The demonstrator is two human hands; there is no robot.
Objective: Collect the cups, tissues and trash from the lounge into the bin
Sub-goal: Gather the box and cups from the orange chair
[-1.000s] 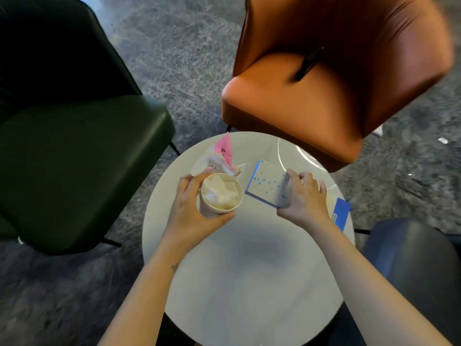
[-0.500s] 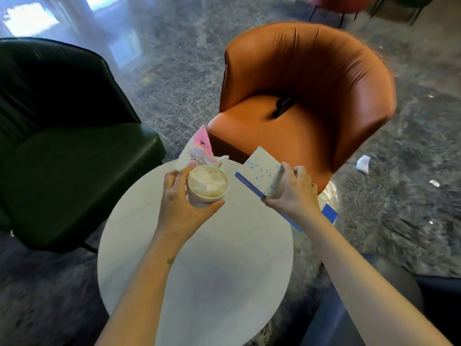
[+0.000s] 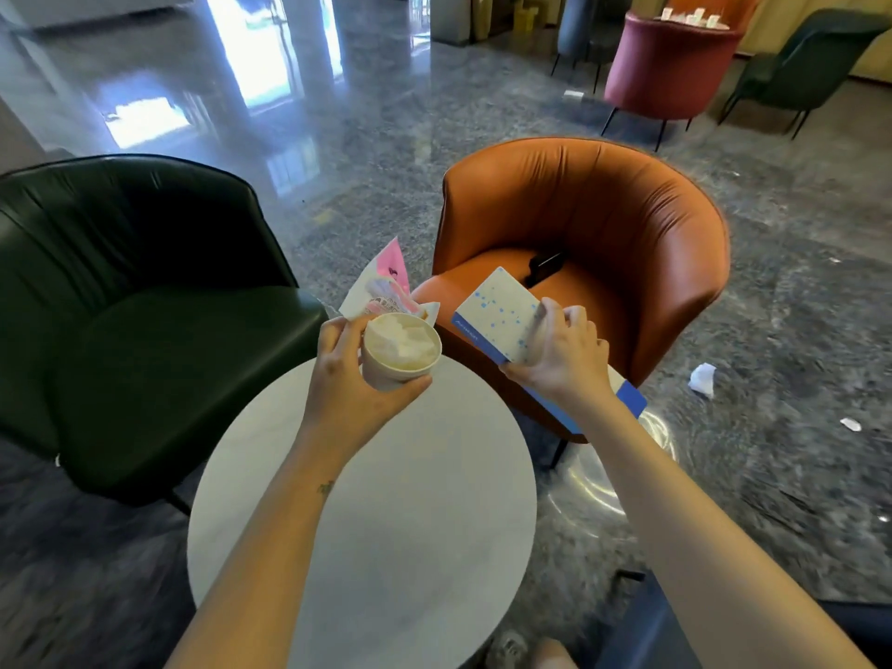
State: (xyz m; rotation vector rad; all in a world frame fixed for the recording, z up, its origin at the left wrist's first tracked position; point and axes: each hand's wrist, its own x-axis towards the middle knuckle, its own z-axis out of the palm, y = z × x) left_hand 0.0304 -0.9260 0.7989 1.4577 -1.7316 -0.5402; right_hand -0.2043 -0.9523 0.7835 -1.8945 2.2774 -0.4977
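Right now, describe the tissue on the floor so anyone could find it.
Find the orange armchair beyond the round table. On the dark floor to its right lies a crumpled white tissue. It is bigger and nearer the chair than the small white scrap farther right.

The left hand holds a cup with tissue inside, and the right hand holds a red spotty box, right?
Not quite. In the head view the left hand holds the cup with tissue inside, but the box in the right hand is white with blue spots, not red.
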